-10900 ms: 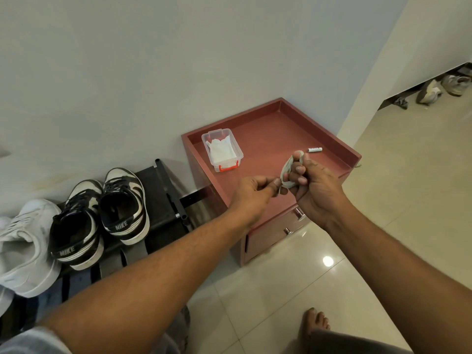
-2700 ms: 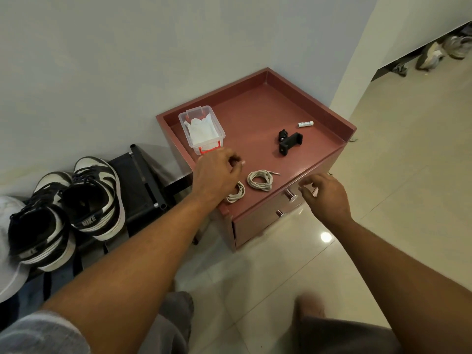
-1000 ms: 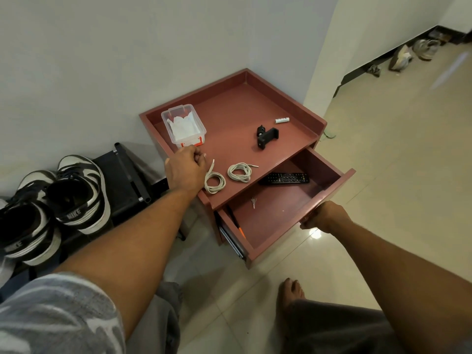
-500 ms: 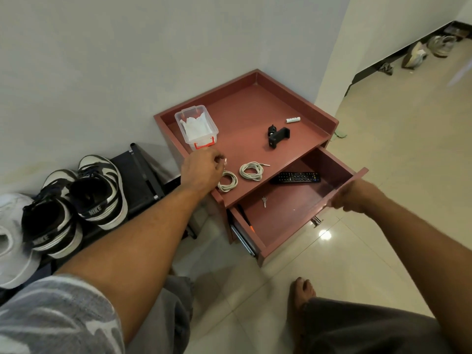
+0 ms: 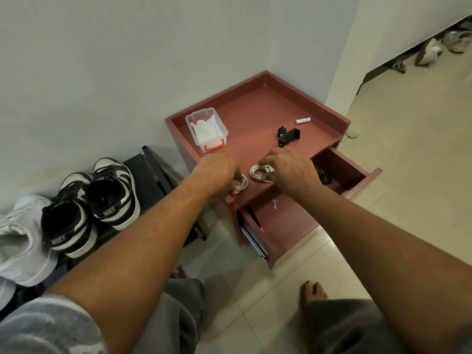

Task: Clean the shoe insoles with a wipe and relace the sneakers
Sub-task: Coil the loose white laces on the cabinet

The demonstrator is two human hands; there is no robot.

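The right hand (image 5: pixel 288 169) has its grip curled round the right lace coil (image 5: pixel 256 172), thumb and fingers pinching its near side. The left hand (image 5: pixel 217 172) has its grip clamped down on the left lace coil (image 5: pixel 242 184), fingertips hidden. Both coils lie just beside each other at the bench's (image 5: pixel 306 98) front edge, directly above the open drawer (image 5: pixel 288 221). A loose lift would probably let a coil unwind or drop into that drawer. The sneakers (image 5: pixel 102 200) wait unlaced, well apart to the left.
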